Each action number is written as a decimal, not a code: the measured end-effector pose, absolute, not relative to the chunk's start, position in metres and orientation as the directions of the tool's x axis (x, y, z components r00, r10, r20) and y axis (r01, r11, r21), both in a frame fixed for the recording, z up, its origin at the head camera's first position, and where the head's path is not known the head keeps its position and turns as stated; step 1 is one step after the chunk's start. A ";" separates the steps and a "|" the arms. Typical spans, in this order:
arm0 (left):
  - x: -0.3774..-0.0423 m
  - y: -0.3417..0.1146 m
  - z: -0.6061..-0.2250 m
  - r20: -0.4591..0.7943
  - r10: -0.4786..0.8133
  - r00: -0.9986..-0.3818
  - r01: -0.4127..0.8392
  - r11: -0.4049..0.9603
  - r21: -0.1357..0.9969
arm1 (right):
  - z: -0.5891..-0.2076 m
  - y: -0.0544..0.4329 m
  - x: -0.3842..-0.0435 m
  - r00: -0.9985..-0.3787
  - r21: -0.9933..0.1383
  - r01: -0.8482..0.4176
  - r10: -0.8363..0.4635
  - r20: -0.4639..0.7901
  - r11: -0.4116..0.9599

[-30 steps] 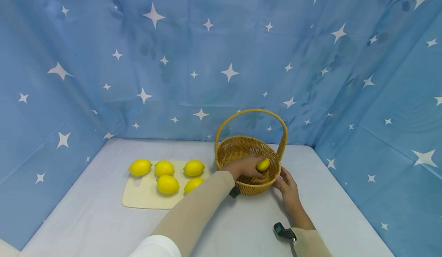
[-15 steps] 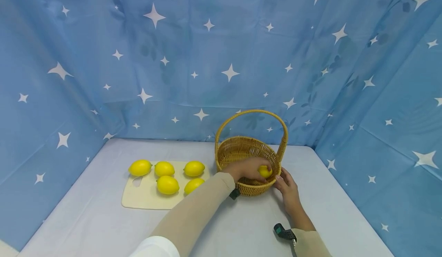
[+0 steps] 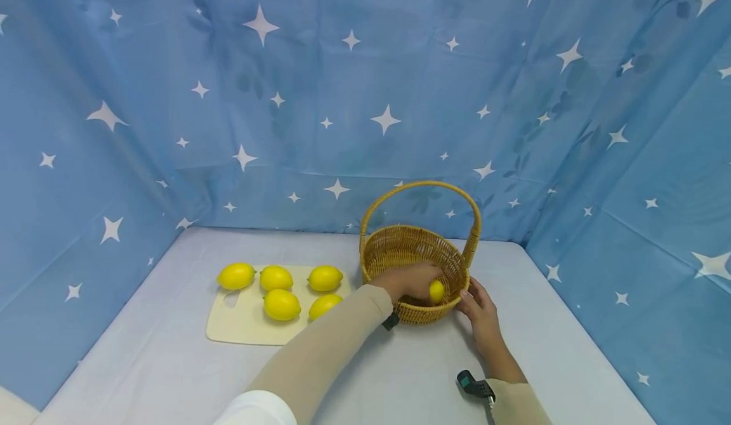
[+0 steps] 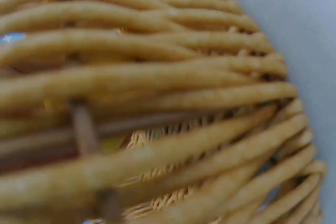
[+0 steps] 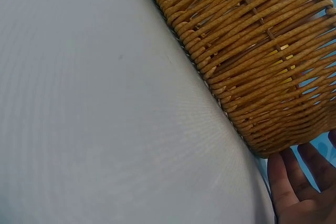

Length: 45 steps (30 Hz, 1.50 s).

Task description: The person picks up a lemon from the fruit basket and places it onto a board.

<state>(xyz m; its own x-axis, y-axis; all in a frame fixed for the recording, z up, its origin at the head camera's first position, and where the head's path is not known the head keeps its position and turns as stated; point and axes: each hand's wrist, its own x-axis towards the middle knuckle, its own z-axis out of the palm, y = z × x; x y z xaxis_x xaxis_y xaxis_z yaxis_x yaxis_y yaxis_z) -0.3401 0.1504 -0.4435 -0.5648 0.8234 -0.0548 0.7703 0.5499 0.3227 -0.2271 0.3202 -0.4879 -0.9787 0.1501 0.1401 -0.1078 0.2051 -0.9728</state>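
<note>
My left hand point(image 3: 412, 280) reaches down inside a wicker basket point(image 3: 419, 314). A yellow lemon point(image 3: 436, 292) lies against its far side, low in the basket; the fingertips are hidden, so I cannot tell if they still grip it. My right hand point(image 3: 481, 314) rests against the basket's right outer side, thumb near the rim. In the right wrist view, the straight fingers point(image 5: 283, 179) touch the woven wall point(image 5: 247, 61). Only blurred weave point(image 4: 157, 82) fills the left wrist view. Several more lemons point(image 3: 282, 305) sit on a cream cutting board point(image 3: 240, 328).
The tall basket handle point(image 3: 419, 184) arches above the left hand. The left sleeve point(image 3: 337, 342) passes over the board's right part and partly covers one lemon. A white table point(image 3: 365, 387) extends to a blue star-patterned curtain point(image 3: 308, 95) at the back and sides.
The left hand has lowered the lemon into the basket, and its fingers no longer show around the fruit's right side. The right hand keeps its place at the basket. The head view has shifted slightly.
</note>
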 end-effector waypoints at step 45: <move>-0.313 0.077 -0.399 0.229 0.802 -0.552 0.833 0.519 0.190 | -0.510 0.331 -0.240 -0.973 -0.968 -0.120 0.165 0.158 0.220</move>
